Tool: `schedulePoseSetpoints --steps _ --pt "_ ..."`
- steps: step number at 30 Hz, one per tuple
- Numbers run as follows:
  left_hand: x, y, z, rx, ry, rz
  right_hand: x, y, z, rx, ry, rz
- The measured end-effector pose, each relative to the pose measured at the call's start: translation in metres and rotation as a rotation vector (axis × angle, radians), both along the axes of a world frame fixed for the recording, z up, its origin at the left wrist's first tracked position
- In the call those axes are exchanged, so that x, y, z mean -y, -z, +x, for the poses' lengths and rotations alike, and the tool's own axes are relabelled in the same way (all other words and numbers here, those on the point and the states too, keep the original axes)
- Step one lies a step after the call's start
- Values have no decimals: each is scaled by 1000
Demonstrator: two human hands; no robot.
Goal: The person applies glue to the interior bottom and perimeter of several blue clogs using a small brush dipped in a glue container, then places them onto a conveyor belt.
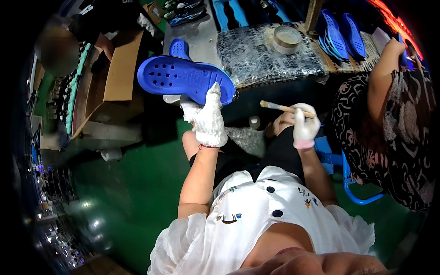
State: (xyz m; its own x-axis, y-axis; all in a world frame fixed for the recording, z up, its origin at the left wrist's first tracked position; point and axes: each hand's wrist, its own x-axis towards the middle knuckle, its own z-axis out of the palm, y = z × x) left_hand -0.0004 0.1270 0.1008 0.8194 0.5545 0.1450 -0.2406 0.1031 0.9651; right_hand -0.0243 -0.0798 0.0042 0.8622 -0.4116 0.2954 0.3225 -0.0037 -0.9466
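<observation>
My left hand (208,119), in a white knitted glove, grips a blue shoe sole (188,79) by its right-hand part, with the thumb on its upper face. Small round holes pierce the sole's left end. My right hand (305,124), also gloved in white, holds a brush (279,107) by its wooden handle. The bristles point left, apart from the sole. Just beyond the held sole, another blue sole (178,48) lies on the metal tabletop (198,39). A round tub (287,39) with pale contents stands on the plastic-wrapped bench surface (256,57).
More blue soles (333,36) lie on the bench at the right. Close by on that side, a person in patterned clothing (366,142) works beside a blue chair frame (362,199). A cardboard box (123,66) stands at the left, near another person (57,50).
</observation>
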Motion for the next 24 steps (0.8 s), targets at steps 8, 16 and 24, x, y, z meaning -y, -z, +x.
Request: schedulePoseSetpoints --steps 8,16,24 --pt "70 -27 48 -185 589 203 11 125 15 -407 -41 -318" --pt "229 -33 138 -141 1064 295 19 127 21 -410 -75 -257" --pt "326 -36 237 -175 799 518 15 126 29 -491 -114 112"
